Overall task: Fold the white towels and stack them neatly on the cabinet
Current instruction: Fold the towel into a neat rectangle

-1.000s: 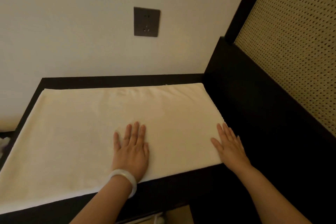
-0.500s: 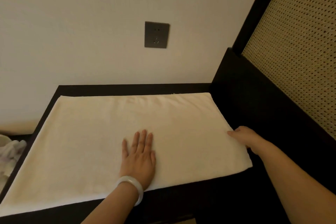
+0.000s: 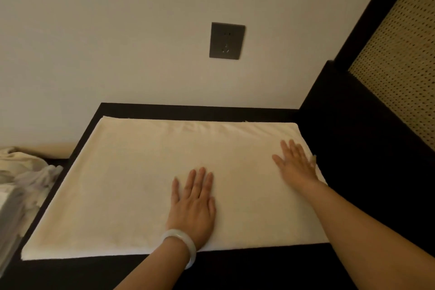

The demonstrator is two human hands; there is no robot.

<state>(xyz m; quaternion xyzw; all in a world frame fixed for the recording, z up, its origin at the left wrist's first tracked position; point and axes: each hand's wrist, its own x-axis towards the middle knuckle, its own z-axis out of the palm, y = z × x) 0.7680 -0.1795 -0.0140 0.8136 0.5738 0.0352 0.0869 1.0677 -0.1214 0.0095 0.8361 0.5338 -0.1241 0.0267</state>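
A white towel (image 3: 131, 181) lies folded flat as a wide rectangle on the dark cabinet (image 3: 235, 271), covering most of its top. My left hand (image 3: 193, 205), with a pale bangle on the wrist, presses flat on the towel near its front edge, fingers straight. My right hand (image 3: 295, 163) lies flat on the towel's right end, fingers straight and slightly blurred. A pile of crumpled white towels (image 3: 21, 172) sits off the cabinet's left side, partly cut off by the frame.
A pale wall with a dark socket plate (image 3: 226, 40) rises behind the cabinet. A tall dark panel (image 3: 367, 148) with a woven cane screen (image 3: 404, 73) closes off the right side.
My right hand moved from the towel's right edge, where its fingers curled over it, onto the towel's top and now lies flat. My left hand stayed put. The view shifted right.
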